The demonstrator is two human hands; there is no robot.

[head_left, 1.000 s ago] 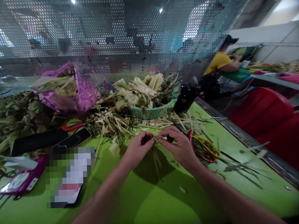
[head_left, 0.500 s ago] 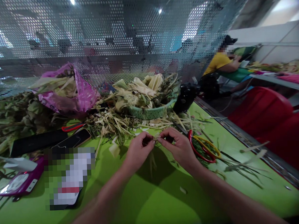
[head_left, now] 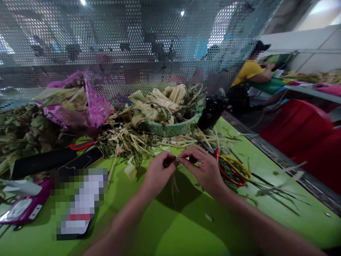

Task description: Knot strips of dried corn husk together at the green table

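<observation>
Left hand (head_left: 158, 170): thumb and finger were pinched together on a pale strip (head_left: 173, 185) | right hand (head_left: 206, 168): thumb and finger also pinched it | strip: hung in front of green basket (head_left: 170, 129) | red-handled scissors (head_left: 218, 159): lay front-right of basket

The hanging ends of the plant strip (head_left: 173, 187) have shifted toward the left hand (head_left: 158, 171); less strip shows above the fingertips (head_left: 172, 166).
</observation>
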